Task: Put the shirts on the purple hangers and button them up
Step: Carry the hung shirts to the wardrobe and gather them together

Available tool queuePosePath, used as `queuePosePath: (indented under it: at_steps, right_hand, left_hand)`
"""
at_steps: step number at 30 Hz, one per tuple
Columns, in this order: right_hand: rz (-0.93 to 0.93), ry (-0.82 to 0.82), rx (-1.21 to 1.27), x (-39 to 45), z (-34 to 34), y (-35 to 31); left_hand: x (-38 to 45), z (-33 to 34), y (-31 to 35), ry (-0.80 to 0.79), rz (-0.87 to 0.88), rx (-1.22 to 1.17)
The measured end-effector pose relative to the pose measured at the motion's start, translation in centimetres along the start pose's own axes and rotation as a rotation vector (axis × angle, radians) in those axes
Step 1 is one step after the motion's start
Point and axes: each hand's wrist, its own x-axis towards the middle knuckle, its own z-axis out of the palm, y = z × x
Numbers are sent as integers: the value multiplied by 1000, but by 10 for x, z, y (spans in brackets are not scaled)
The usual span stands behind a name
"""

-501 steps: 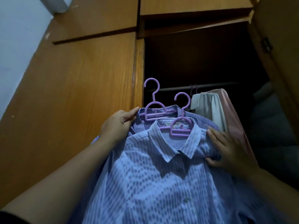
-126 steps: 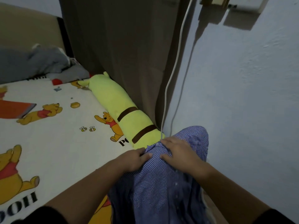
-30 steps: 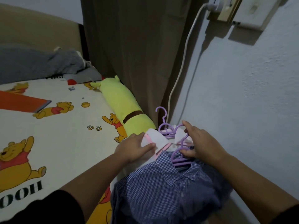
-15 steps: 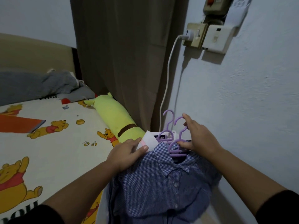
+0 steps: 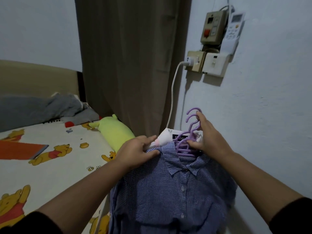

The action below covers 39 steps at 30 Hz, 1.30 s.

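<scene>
A blue checked shirt (image 5: 170,188) hangs buttoned on a purple hanger (image 5: 183,147), held up in front of me. Behind it a white and pink shirt (image 5: 164,138) sits on a second purple hanger (image 5: 191,115). My right hand (image 5: 207,137) grips the necks of both hangers, fingers curled round the hooks. My left hand (image 5: 136,152) pinches the left shoulder of the blue checked shirt by the collar.
A bed with a cartoon bear sheet (image 5: 50,157) lies to the left, with a yellow bolster (image 5: 114,130) along its edge. A brown curtain (image 5: 128,61) hangs behind. Wall sockets (image 5: 205,62), a white cable (image 5: 172,98) and a remote (image 5: 233,27) are on the right wall.
Both hands have lifted the two hung shirts higher. My right hand has slid up to the hooks, and the two hooks now sit close together.
</scene>
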Motion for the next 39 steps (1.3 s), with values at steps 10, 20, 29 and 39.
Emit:
queuePosePath:
  at_steps: [10,20,29,39]
  right_hand:
    - [-189,317,-69,19,-108,-15]
    - [-93,504,-212,-2,-200,-8]
    - [175,512,-627,-119,-277,22]
    - [385,427,-1213,-304,-399,-5]
  left_hand:
    - [66,-62,69,196,237,-46]
    - [125,-57,145,97,376,-472]
    - [142,-21,253,-45,538,-731]
    - [81,-12,431,-187,790,-995]
